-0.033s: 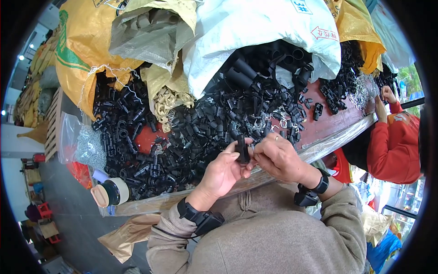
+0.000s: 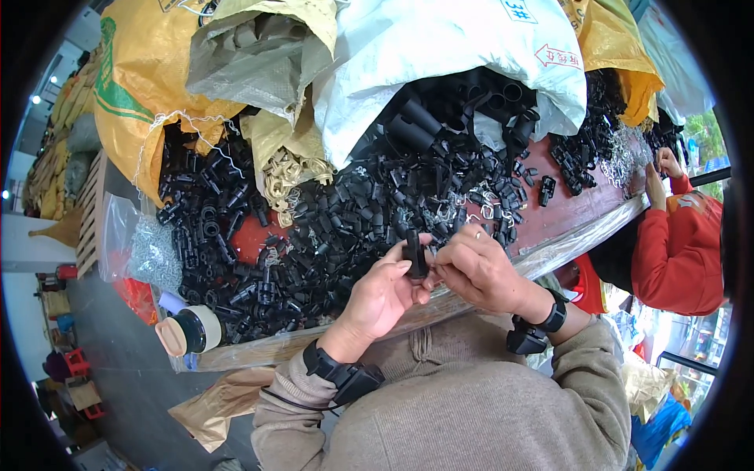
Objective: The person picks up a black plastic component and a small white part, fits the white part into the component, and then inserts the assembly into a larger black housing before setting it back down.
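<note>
Between the thumb and fingers of my left hand (image 2: 377,297) stands a long black plastic part (image 2: 414,255), roughly upright. My right hand (image 2: 485,275) is closed in a pinch just to the right of that part. What its fingertips hold, if anything, is too small to make out. Both hands are over the near edge of the table, in front of a large heap of small black plastic parts (image 2: 330,228). A few bent silvery metal pieces (image 2: 487,210) lie among the parts beyond my right hand.
Large woven sacks, a white one (image 2: 463,47) and a yellow one (image 2: 129,86), spill parts along the far side. Brass-coloured pieces (image 2: 287,177) pour from a smaller sack. A tape roll (image 2: 206,328) and a clear bag of small pieces (image 2: 153,251) sit left. A co-worker's red sleeve (image 2: 667,251) is at right.
</note>
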### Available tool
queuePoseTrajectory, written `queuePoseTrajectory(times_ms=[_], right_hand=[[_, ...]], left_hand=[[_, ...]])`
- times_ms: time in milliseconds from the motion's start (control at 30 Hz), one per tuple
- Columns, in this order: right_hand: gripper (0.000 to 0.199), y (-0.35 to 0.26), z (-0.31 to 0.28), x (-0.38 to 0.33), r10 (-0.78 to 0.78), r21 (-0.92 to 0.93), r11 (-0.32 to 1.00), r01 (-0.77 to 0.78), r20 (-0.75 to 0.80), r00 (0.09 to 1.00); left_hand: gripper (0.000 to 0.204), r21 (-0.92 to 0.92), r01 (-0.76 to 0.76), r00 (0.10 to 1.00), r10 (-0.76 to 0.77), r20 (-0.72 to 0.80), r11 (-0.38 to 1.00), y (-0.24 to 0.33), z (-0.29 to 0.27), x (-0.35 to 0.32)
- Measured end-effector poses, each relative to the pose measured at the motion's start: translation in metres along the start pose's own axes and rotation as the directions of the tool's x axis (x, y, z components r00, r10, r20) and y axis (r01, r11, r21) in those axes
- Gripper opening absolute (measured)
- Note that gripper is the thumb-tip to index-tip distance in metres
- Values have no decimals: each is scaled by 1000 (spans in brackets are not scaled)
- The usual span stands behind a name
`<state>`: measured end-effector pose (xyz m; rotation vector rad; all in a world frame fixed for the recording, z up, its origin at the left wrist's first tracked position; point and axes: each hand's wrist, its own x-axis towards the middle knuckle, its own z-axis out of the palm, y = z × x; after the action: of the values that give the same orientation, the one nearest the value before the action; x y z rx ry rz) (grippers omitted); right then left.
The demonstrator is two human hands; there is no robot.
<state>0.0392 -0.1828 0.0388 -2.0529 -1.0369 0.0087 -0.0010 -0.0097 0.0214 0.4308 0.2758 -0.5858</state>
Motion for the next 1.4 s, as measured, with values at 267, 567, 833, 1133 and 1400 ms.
queuePoseTrajectory(times_ms=[267, 567, 833, 1133, 1400], right_hand=[[18, -2, -3, 8, -112, -139, 984, 110, -2, 994], [17, 0, 7, 4, -114, -137, 983, 122, 61, 992], [13, -4, 9, 3, 23, -102, 995, -15, 87, 996], [12, 20, 6, 14, 11, 15, 1000, -9, -82, 997], [11, 73, 11, 13, 115, -446, 889, -108, -12, 993]], left_hand=[[36, 254, -38, 998, 23, 63, 966, -5, -17, -3], [38, 406, -37, 999, 30, 23, 913, -13, -20, -3], [37, 545, 0, 1000, -4, 6, 838, -15, -21, -4], [30, 295, 17, 1000, -16, -7, 955, -4, -29, 0], [26, 180, -52, 997, 60, -39, 982, 1, -35, 2]])
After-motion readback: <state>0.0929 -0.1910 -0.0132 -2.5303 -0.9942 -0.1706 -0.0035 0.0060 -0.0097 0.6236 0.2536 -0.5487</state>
